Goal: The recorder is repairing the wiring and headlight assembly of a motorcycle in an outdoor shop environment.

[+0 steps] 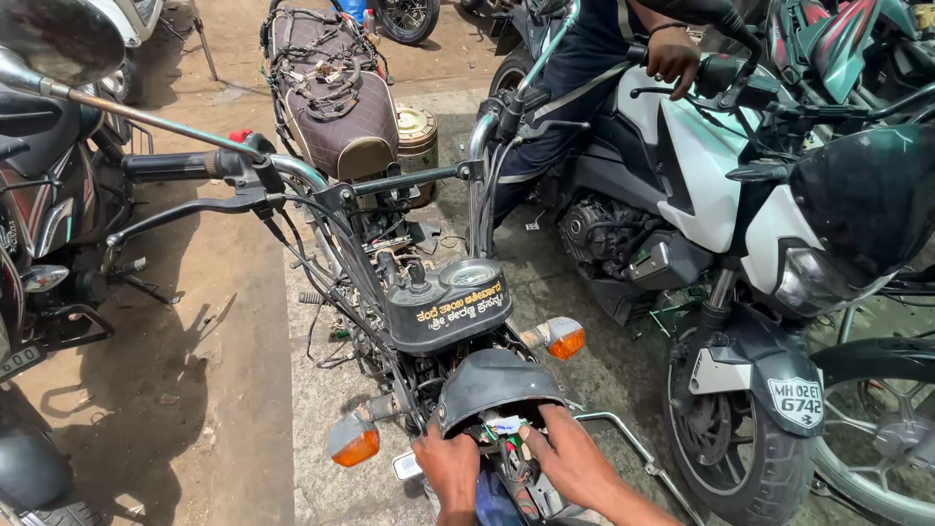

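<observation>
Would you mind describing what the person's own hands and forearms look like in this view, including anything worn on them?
Both are bare: the left hand and right hand wear no gloves, rings or watch that can be seen. The forearms run out of the bottom edge with no sleeve in view. The fingers are partly hidden among the wires behind the headlight shell. The hand with a dark wristband at the top belongs to another person.

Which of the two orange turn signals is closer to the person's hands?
The lower orange turn signal, beside the left hand. The other signal sits higher, beyond the headlight shell.
</observation>
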